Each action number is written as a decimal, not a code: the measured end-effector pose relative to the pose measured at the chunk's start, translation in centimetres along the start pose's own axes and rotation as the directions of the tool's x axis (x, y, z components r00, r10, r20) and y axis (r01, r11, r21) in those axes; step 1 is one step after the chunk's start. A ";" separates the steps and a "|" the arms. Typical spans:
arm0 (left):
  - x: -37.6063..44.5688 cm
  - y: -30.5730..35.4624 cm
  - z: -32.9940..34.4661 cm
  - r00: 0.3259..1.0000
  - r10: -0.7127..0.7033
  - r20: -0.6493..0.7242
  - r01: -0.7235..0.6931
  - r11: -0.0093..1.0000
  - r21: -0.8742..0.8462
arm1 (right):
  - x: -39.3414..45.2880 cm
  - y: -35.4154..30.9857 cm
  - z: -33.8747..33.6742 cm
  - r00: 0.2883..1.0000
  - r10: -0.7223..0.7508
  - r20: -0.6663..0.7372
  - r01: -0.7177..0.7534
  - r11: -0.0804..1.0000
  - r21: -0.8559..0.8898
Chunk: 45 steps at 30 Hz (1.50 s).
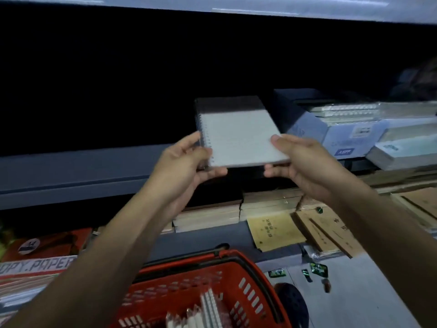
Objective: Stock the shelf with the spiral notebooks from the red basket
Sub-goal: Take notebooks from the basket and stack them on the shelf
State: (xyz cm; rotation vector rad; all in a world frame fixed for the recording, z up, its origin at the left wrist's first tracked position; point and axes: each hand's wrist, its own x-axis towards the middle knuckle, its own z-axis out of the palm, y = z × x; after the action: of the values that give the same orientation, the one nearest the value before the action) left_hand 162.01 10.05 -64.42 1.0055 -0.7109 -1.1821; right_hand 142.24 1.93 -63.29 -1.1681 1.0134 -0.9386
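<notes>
I hold a white spiral notebook [238, 136] flat at the mouth of a dark shelf [78, 166], its far end in shadow. My left hand [186, 162] grips the spiral-bound corner and my right hand [305, 162] grips the near right corner. Both forearms reach up over a red basket [227, 292] at the bottom of the view. Several more spiral notebooks [205, 308] stand on edge inside the basket.
Stacked notebooks and blue packs [354, 129] fill the same shelf to the right. Below lie brown paper-covered books [276, 230] and stacks of them. A copy-paper box [35, 266] sits lower left. Small green wrappers [316, 271] lie on the grey ledge.
</notes>
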 end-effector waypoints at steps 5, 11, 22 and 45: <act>4.0 0.2 1.4 0.990 -0.065 -0.129 0.068 0.998 0.018 | 5.0 -0.3 -0.1 0.993 0.019 -0.112 -0.015 0.999 0.041; 1.4 -2.0 1.1 0.959 0.187 -0.214 -0.121 0.949 0.290 | 2.6 2.1 -1.2 0.973 -0.193 -0.126 0.187 0.981 -0.056; 4.9 -3.4 0.6 0.830 0.481 -0.282 -0.280 0.797 0.536 | 4.2 4.6 -0.2 0.854 -0.424 -0.303 0.351 0.898 -0.266; -8.8 -10.0 -4.2 0.879 0.433 -0.202 -0.220 0.742 0.634 | -9.7 13.7 3.4 0.889 -0.458 -0.004 0.315 0.618 -0.721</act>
State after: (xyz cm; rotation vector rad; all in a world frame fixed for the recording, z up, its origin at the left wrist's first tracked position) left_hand 159.40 18.99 -74.78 1.4905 -0.9638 -0.4344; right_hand 143.57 14.19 -75.24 -2.0515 1.3683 -1.0408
